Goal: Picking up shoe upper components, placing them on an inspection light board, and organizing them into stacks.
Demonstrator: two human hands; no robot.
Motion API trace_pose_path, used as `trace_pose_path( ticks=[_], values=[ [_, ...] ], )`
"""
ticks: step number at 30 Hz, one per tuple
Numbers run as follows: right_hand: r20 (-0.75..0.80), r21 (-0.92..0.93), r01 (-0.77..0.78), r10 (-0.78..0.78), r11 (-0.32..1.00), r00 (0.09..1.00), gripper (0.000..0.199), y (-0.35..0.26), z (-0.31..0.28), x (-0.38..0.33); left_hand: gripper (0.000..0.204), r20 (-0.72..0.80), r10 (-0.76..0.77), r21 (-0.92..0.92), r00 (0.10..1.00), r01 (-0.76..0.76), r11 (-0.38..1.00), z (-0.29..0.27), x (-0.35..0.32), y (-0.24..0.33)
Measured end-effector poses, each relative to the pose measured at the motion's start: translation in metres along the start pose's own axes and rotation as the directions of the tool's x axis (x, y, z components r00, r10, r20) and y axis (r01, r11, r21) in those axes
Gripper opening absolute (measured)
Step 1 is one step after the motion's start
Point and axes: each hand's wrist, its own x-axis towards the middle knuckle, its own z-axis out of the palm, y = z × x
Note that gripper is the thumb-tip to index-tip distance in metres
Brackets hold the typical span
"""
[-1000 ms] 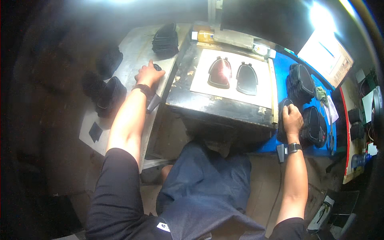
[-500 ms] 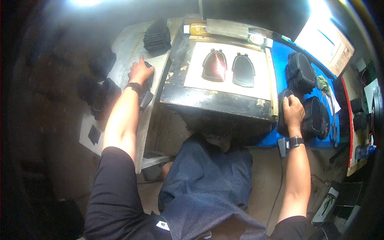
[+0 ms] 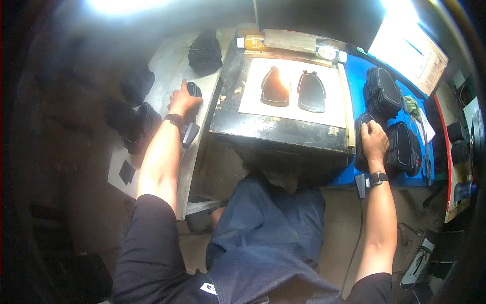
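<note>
My left hand (image 3: 183, 102) reaches over a low pile of black, white-stitched rounded pieces (image 3: 194, 90) on the pale left table. Its index finger is stretched forward, and the thumb spreads out across the pile. Over on the blue surface, my right hand (image 3: 375, 143) has its fingers curled over the edge of a black rounded piece (image 3: 361, 152); whether more pieces lie under it is hard to tell. Between my hands, a left black piece (image 3: 275, 93) and a right black piece (image 3: 311, 95) lie flat on a white board (image 3: 253, 76). Bright glare covers the left one's top.
Stacks of similar pieces stand at the far left (image 3: 205, 53) and on the right, both behind (image 3: 383, 91) and beside (image 3: 400, 147) my right hand. A yellow bottle (image 3: 254, 42) lies behind the board. Scissors (image 3: 427, 164) and a bright screen (image 3: 409, 50) are at the right.
The whole view has shifted slightly to the right and down. Reddish shine on the left piece has turned into orange glare near its top. Both hands stay at the same piles.
</note>
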Motion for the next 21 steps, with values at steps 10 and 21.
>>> trace_pose_path(
  ticks=[10, 21],
  values=[
    [0.009, 0.012, -0.005, 0.004, 1.000, 1.000, 0.030, 0.002, 0.002, -0.001, 0.132, 0.008, 0.051, -0.005, 0.999, -0.051, 0.999, -0.018, -0.037, -0.034],
    [0.013, -0.004, -0.002, 0.002, 1.000, 1.000, 0.029, 0.005, 0.002, -0.001, 0.120, 0.041, 0.050, 0.073, 0.998, -0.053, 0.996, -0.015, -0.064, -0.025]
  ],
)
